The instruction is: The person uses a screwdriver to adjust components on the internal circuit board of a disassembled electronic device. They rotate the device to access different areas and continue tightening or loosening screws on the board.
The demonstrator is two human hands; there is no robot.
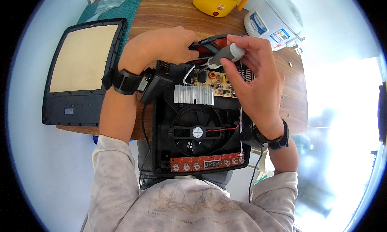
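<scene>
An opened black induction cooker base (pixel 161 111) lies before me, its near end at my lap. My right hand (pixel 258 71) is closed around the grey-and-white handle of a screwdriver (pixel 225 56), which slants down to the left over the circuit board (pixel 219 83). At the far end, my left hand (pixel 179 44) grips the rim of the round induction coil (pixel 219 42), which is tilted up. Between board and fan (pixel 196 132) sits a silver heat sink (pixel 193 95). A bent white wire (pixel 188 74) rises beside the board. The screwdriver's tip is hard to make out.
The cooker's top cover (pixel 80 71) lies at left, partly over a green cutting mat (pixel 135 6). A yellow pot (pixel 217 2) and a white rice cooker (pixel 274 20) stand at the back of the wooden table (pixel 161 14). An orange display board (pixel 207 163) lines the base's near edge.
</scene>
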